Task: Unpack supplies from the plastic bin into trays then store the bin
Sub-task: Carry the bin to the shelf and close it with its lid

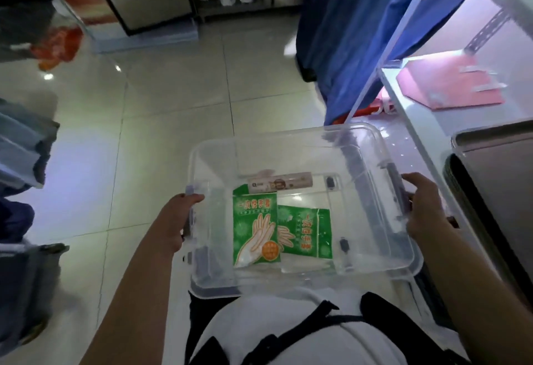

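Observation:
I carry a clear plastic bin (288,145) in front of my waist, above the tiled floor. My left hand (173,222) grips its left side handle, thumb over the rim. My right hand (424,206) grips the right side handle. Inside lie two green packets of disposable gloves: a larger packet (255,233) and a smaller packet (307,232) beside it. A rolled beige package (281,185) rests across the far end of the bin's bottom.
A white shelf unit (415,111) stands to the right with a pink folder (450,82) on it and a metal tray (496,163) nearer me. Blue cloth (352,33) hangs behind the bin. Grey bins (23,145) sit at the left. Steel cabinets stand at the back.

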Action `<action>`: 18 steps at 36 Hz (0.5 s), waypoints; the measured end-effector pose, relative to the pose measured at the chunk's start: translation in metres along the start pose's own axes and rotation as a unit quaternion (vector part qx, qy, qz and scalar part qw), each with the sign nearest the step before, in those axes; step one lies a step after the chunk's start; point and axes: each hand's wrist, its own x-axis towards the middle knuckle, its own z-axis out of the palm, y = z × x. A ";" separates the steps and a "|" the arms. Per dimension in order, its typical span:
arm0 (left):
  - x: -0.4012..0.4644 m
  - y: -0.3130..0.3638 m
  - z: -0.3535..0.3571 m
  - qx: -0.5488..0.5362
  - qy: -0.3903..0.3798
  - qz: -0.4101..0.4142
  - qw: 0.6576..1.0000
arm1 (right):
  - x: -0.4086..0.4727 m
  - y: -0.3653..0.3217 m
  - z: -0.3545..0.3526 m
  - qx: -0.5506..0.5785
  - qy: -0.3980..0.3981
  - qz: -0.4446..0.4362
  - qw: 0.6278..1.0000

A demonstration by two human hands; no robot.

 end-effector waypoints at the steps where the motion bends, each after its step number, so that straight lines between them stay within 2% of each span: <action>1: 0.020 0.016 -0.004 0.013 -0.015 0.003 1.000 | 0.002 0.003 0.012 0.014 0.022 0.004 1.000; 8: 0.145 0.129 -0.004 0.125 -0.120 0.043 0.984 | -0.009 0.025 0.091 0.081 0.169 0.016 0.982; 13: 0.190 0.200 0.008 0.209 -0.176 0.063 0.960 | -0.043 0.030 0.133 0.132 0.270 0.017 0.954; 18: 0.210 0.247 0.035 0.286 -0.223 0.071 0.929 | -0.082 0.033 0.159 0.204 0.318 0.038 0.925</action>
